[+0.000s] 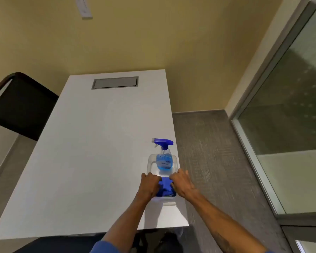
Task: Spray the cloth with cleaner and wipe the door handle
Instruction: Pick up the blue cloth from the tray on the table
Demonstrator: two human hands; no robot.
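A clear plastic bin (pixel 175 161) sits near the right edge of a white table (pixel 91 152). In its far end stands a spray bottle (pixel 164 159) of blue cleaner with a blue trigger head. A crumpled blue cloth (pixel 166 187) lies in the near end. My left hand (pixel 150 185) rests on the cloth's left side with fingers curled into it. My right hand (pixel 182 183) presses on its right side, fingers bent over the fabric. No door handle is in view.
A grey flap (pixel 115 82) is set into the table's far end. A black chair (pixel 20 105) stands at the left. Grey carpet (pixel 208 152) lies to the right, then a glass panel in a metal frame (pixel 288 114). A yellow wall is behind.
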